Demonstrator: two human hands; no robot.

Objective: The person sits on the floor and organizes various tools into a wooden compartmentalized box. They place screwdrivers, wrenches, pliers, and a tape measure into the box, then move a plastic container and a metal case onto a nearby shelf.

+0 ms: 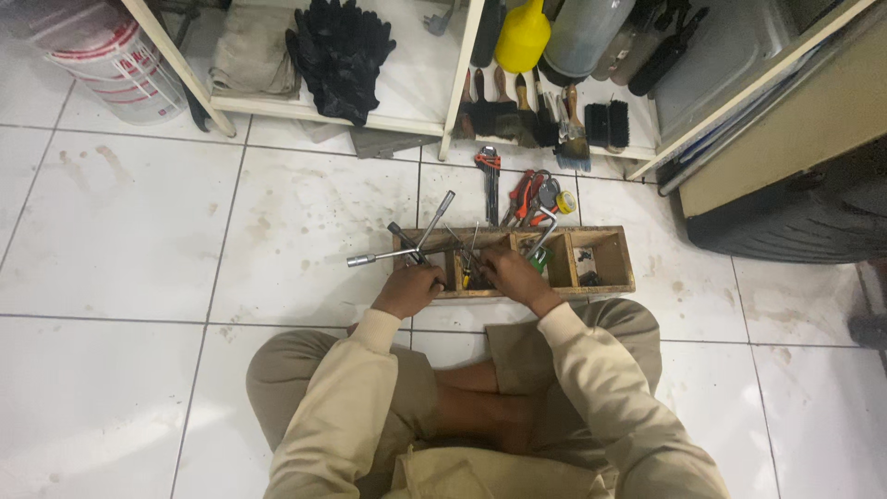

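Wooden toolbox (605,261) on floor (120,231) before crossed legs; left hand (407,288) curled at cross wrench (407,248), right hand (511,274) among screwdrivers (468,263), grips unclear. Risk: tangled tools snagging, scraping knuckles.

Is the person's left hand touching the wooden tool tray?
Touching. The head view shows the left hand lying on the front left corner of the wooden tool tray, its fingers overlapping the rim beside the cross wrench.
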